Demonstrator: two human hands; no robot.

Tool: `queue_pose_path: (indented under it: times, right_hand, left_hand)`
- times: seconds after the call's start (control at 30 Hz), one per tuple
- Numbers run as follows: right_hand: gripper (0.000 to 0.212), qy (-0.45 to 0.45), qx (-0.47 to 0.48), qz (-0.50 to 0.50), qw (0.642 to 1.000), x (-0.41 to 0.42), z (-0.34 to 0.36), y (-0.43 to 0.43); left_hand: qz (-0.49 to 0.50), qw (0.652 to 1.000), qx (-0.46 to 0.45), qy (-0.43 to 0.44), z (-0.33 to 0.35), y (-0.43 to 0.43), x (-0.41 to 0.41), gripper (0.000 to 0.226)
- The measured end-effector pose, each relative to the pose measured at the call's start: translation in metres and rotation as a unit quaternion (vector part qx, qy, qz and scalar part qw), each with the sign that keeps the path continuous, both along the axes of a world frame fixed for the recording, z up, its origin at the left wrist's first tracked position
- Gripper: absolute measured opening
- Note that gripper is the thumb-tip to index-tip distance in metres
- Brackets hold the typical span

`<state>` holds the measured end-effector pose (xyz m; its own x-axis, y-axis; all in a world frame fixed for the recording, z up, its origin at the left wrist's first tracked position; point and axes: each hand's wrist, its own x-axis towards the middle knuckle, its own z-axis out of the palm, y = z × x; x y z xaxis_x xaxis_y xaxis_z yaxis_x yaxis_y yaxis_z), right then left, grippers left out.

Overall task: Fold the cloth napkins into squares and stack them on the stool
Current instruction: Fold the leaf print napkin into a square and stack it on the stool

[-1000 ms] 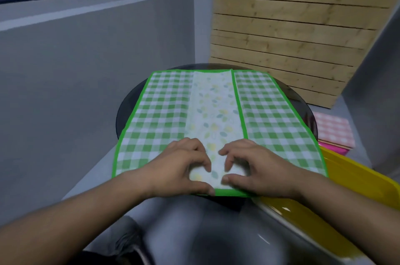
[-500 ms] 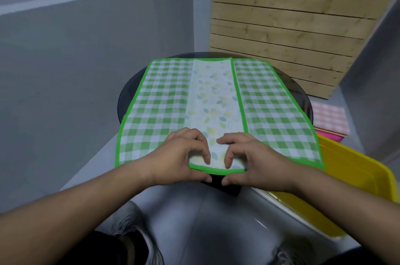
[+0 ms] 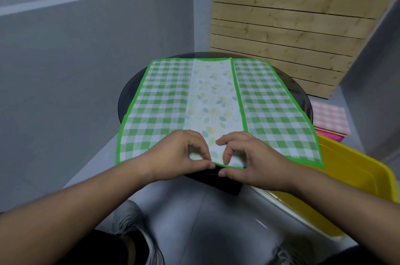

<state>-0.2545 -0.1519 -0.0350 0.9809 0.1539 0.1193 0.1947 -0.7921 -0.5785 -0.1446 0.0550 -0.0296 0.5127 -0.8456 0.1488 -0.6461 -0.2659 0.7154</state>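
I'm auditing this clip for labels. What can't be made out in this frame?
Head view only:
- Table: top mostly hidden under the green napkin.
- Green napkin's near hem: covered by the left hand and right hand pinching it.
- Pink napkin: its support mostly hidden by the table and bin; layer count too small to tell.
- Bin: near end hidden behind the right forearm.

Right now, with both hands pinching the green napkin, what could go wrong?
1. The left hand and right hand pinch only the middle of the green napkin at its near edge. Its near corners hang past the round table, so they may droop and the fold could come out crooked.
2. The folded-in right flap lies loose; lifting may flip it open.
3. The tabletop looks smooth, so the cloth might slide toward the yellow bin.
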Motion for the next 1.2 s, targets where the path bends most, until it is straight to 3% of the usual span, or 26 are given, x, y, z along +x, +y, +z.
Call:
queue_pose_path:
  times: [0.17,0.43,0.73,0.87,1.0,1.07,1.2]
  right_hand:
    - [0.021,-0.034,0.010,-0.013,0.999,0.004,0.010,-0.001]
    - [0.012,-0.112,0.037,-0.065,0.991,0.020,0.043,-0.010]
    - [0.010,-0.148,0.078,-0.142,0.976,0.074,0.081,-0.033]
    - [0.010,-0.125,0.135,-0.171,0.968,0.112,0.090,-0.049]
    - [0.029,-0.098,0.264,-0.258,0.924,0.146,0.077,-0.068]
    - [0.044,-0.041,0.296,-0.301,0.905,0.155,0.067,-0.079]
    - [0.053,0.060,0.324,-0.335,0.883,0.163,0.045,-0.090]
  left_hand:
    - [0.037,0.998,0.012,0.047,0.019,-0.001,0.003,0.008]
    - [0.073,0.996,-0.050,0.008,0.055,-0.012,0.010,0.008]
    - [0.077,0.995,-0.055,0.005,0.095,-0.033,0.067,0.026]
    - [0.121,0.990,-0.067,0.030,0.100,-0.053,0.103,0.024]
    - [0.213,0.960,-0.128,0.134,0.084,-0.078,0.135,0.023]
    - [0.253,0.942,-0.137,0.171,0.071,-0.088,0.147,0.027]
    - [0.303,0.927,-0.112,0.188,0.035,-0.103,0.166,0.036]
